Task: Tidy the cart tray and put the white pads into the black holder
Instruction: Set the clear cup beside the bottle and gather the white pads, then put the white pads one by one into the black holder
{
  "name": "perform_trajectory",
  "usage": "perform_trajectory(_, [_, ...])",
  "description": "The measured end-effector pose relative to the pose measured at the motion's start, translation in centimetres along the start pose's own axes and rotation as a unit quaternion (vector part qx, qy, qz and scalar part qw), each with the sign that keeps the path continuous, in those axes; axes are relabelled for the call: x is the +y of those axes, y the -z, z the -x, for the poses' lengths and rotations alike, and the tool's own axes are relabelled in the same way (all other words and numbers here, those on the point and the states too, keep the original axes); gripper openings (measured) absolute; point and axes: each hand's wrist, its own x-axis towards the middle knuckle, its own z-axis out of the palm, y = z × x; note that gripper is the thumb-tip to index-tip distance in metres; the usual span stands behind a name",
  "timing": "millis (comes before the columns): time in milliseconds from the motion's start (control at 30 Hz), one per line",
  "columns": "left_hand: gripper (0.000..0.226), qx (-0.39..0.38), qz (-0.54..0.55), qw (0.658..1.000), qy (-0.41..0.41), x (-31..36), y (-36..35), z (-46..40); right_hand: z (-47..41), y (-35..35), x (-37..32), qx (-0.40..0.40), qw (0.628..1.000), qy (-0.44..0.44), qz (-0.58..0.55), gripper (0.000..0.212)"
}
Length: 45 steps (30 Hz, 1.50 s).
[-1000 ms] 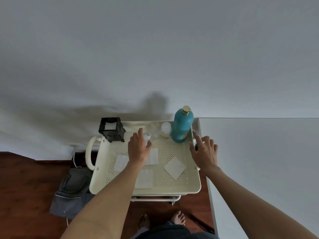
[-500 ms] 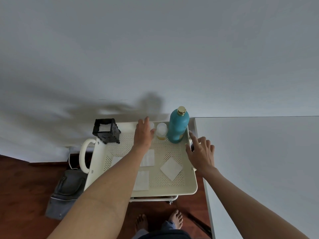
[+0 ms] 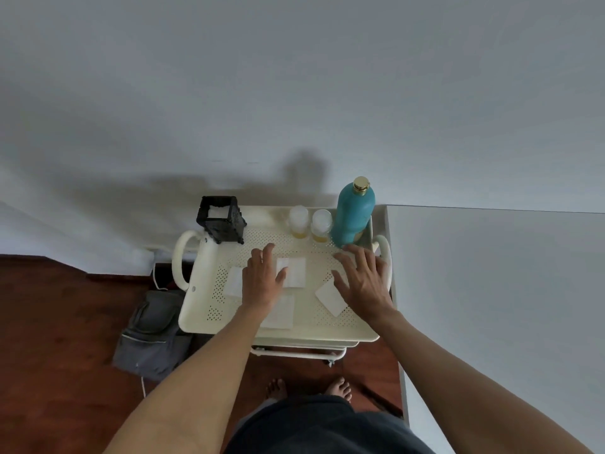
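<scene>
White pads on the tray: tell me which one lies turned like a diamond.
The white pad under the right hand, toward the tray's right side. Its corners point along the tray; the other three pads lie square with the tray edges.

I see a plain grey-white wall [image 3: 294,93] filling the far view, shadowed low down. Dark red-brown wood floor [image 3: 49,355] lies near left, a grey bag [image 3: 154,335] slumped on it. A white surface [image 3: 507,290] fills the right.

Both forearms bare, no sleeves, no rings or watch visible. Dark blue-grey shorts [image 3: 327,427]. Feet [image 3: 340,389] bare.
</scene>
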Motion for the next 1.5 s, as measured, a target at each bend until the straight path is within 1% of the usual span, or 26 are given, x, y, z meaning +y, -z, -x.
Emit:
perform_trajectory(67, [0.044, -0.025, 0.009, 1.0, 0.009, -1.2, -0.3, 1.2, 0.0, -0.8, -0.8, -0.033, 0.999, -0.017, 0.012, 0.029])
perform_trajectory(100, [0.036, -0.04, 0.016, 0.999, 0.012, -1.7, -0.5, 1.8, 0.0, -1.2, -1.0, -0.063, 0.997, -0.033, 0.018, 0.027])
perform_trajectory(167, [0.025, -0.069, 0.029, 0.997, 0.021, -2.5, -1.1, 2.9, 0.1, -2.0, -1.1, -0.151, 0.986, -0.057, 0.034, 0.026])
perform_trajectory(200, [0.024, -0.085, 0.03, 0.995, 0.029, -2.9, -1.5, 3.4, 0.0, -2.5, -1.0, -0.188, 0.979, -0.061, 0.044, 0.027])
perform_trajectory(267, [0.028, -0.13, 0.027, 0.99, 0.056, -3.2, -2.1, 4.2, 0.1, -3.2, -0.9, -0.242, 0.966, -0.076, 0.048, 0.029])
perform_trajectory(333, [0.032, -0.165, 0.029, 0.982, 0.085, -3.4, -2.9, 4.7, 0.3, -3.6, -0.9, -0.271, 0.956, -0.105, 0.038, 0.029])
perform_trajectory(433, [0.025, -0.158, 0.033, 0.982, 0.1, -3.7, -3.7, 4.6, 0.6, -3.9, -1.0, -0.272, 0.953, -0.126, 0.025, 0.023])
perform_trajectory(567, [0.017, -0.138, 0.025, 0.984, 0.107, -3.7, -4.1, 4.6, 0.3, -3.3, -1.0, -0.283, 0.952, -0.119, 0.005, 0.019])
perform_trajectory(633, [0.015, -0.126, 0.027, 0.986, 0.109, -3.8, -4.2, 4.7, -0.7, -2.5, -1.5, -0.282, 0.954, -0.096, -0.022, 0.017])
perform_trajectory(733, [0.015, -0.114, 0.033, 0.987, 0.11, -3.6, -4.0, 4.9, -3.5, -0.7, -3.2, -0.277, 0.959, -0.023, -0.062, 0.013])
perform_trajectory(800, [0.015, -0.11, 0.041, 0.987, 0.109, -3.7, -4.0, 5.0, -6.2, 0.2, -4.9, -0.273, 0.959, 0.031, -0.067, 0.013])
perform_trajectory(867, [0.013, -0.104, 0.047, 0.988, 0.103, -3.8, -3.8, 5.2, -9.6, 0.9, -7.0, -0.254, 0.963, 0.067, -0.06, 0.015])
perform_trajectory(967, [0.012, -0.112, 0.048, 0.988, 0.093, -4.2, -3.7, 5.4, -14.4, 1.6, -10.3, -0.209, 0.972, 0.074, -0.075, 0.015])
perform_trajectory(1167, [0.01, -0.104, 0.073, 0.988, 0.086, -4.5, -3.6, 5.4, -21.4, 1.2, -16.4, -0.17, 0.974, 0.112, -0.096, 0.014])
perform_trajectory(1300, [0.009, -0.094, 0.076, 0.989, 0.082, -4.7, -3.5, 5.7, -24.3, 0.3, -19.8, -0.179, 0.971, 0.135, -0.081, 0.015])
perform_trajectory(1500, [0.009, -0.076, 0.109, 0.989, 0.07, -4.7, -3.0, 6.1, -25.3, -2.5, -22.2, -0.246, 0.952, 0.181, 0.014, 0.016])
